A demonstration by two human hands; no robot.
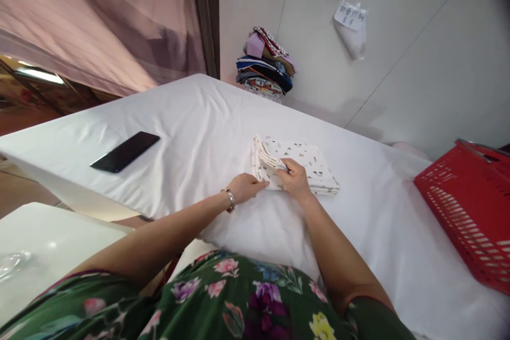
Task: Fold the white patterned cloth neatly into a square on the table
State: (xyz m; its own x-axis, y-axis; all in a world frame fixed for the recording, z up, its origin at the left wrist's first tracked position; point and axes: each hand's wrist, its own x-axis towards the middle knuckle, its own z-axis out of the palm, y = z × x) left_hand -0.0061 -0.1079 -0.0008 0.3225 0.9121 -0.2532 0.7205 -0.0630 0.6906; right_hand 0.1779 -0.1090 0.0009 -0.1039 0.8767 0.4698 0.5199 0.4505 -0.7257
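Observation:
A folded white cloth with small dark prints (306,162) lies on the white-covered table (191,117) in front of me. My right hand (295,178) rests on its near edge, fingers pinching the folded layers at the left corner. My left hand (247,187), with a bracelet on the wrist, lies flat on the table with its fingertips touching the cloth's near left corner.
A black phone (125,151) lies on the table to the left. A stack of folded colourful cloths (266,66) stands at the far edge against the wall. A red plastic basket (470,207) sits at the right. A paper note hangs on the wall.

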